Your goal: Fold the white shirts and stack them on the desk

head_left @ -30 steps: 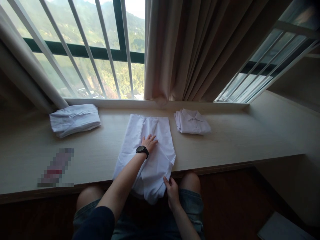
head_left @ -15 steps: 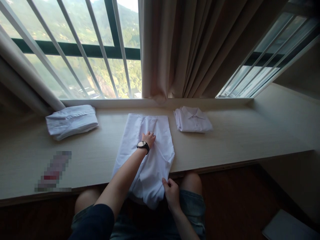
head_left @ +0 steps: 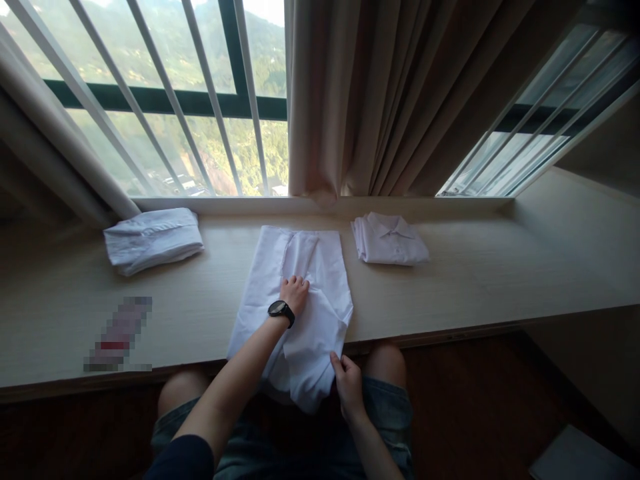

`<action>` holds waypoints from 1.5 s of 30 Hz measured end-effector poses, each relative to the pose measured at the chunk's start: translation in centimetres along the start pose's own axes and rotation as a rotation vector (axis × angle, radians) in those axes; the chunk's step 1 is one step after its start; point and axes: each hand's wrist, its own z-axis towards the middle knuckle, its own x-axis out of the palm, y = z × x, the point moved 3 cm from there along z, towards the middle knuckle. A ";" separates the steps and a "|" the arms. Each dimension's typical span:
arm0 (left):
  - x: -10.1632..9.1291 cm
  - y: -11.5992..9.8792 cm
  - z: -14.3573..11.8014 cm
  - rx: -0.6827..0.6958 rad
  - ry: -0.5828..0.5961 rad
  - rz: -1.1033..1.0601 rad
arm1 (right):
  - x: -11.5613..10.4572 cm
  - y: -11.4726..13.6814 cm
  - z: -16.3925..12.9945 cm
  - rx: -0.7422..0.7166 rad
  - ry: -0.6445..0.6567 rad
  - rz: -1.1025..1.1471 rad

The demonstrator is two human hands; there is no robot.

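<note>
**Pressing and pinching a white shirt at the window worktop**

Resting curled, knuckles up, the fingers (head_left: 296, 288) of the left hand (head_left: 294, 293) press down on the middle of a white shirt (head_left: 320, 267); they lie on the cloth without closing around any of it. A black watch (head_left: 281, 310) sits on that wrist, and the bare forearm runs down toward the lower left of the frame. Lower, near the centre bottom, the right hand (head_left: 349, 385) has its fingers (head_left: 336, 363) pinched shut on the shirt's hanging lower edge, thumb against the cloth.

The white shirt lies spread lengthwise in the centre of the frame on the pale wooden worktop (head_left: 475, 287), its far end close to the window sill and its near end drooping over the worktop's front edge onto the person's lap.

To the right of it, a little apart, lies a folded shirt (head_left: 389, 248) with its collar up. At the left, well apart, sits a thicker folded bundle (head_left: 153, 240) of white cloth. A blurred patch (head_left: 119, 335) lies at the lower left. Behind hang a beige curtain (head_left: 380, 100) and a barred window (head_left: 165, 93).
</note>
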 end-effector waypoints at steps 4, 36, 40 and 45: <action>0.1 0.2 0.5 0.015 0.009 0.007 | 0.0 0.0 -0.2 0.009 0.055 0.038; 3.0 -0.6 -0.3 -0.099 -0.065 -0.210 | -0.5 3.4 0.7 -0.066 -0.048 -0.203; 0.9 -0.8 -1.7 -0.031 -0.156 -0.282 | -1.1 4.4 2.6 -0.063 -0.145 -0.325; -1.8 4.7 -9.5 -0.408 -0.510 -0.416 | -1.5 3.5 4.2 -0.077 -0.065 -0.389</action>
